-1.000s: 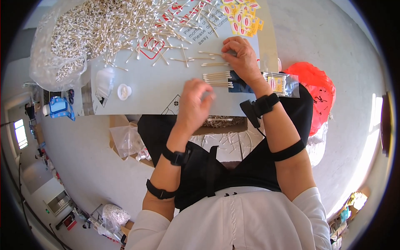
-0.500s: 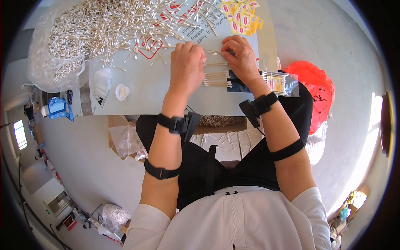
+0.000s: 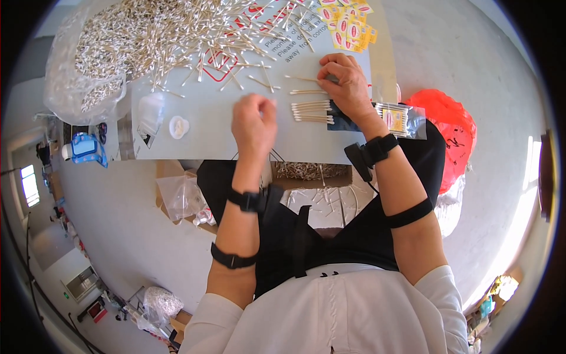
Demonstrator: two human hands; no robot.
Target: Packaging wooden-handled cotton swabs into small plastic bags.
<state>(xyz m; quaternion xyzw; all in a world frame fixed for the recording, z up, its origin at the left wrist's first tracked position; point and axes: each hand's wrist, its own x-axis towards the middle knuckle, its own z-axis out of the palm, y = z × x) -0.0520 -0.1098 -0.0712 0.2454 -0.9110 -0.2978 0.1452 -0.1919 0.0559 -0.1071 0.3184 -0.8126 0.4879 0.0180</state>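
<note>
A grey desk [image 3: 212, 127] is seen from above, its near edge just over the seated person's lap. The far left corner is taken up by a big heap of cotton swabs [image 3: 147, 29], spilling partly out of a clear bag [image 3: 76, 82] that hangs over the left edge; loose swabs are scattered from the heap toward the middle, probably so they can be picked off one at a time. At the far right corner a cluster of small yellow labels [image 3: 348, 26] is laid. A red bag [image 3: 451, 127] is seen off the right edge, on the floor.

Near the right end of the near edge a small clear packet [image 3: 401, 118] with swabs inside (yellow label on it) is lain flat. Just left of it a neat row of swabs [image 3: 311, 111] is lined up side by side, likely to be counted or squared up before packing.

The right hand [image 3: 345, 88] is pressed palm-down over the right end of that row, fingers spread and bent, two stray swabs [image 3: 306, 85] touched at the fingertips; it seems placed there to hold the row still. The left hand [image 3: 253, 121] is held above the desk middle, fingers curled and bunched together (motion-blurred, so whether a swab is pinched cannot be told).

A small white cap [image 3: 178, 125] sits near the left end.
</note>
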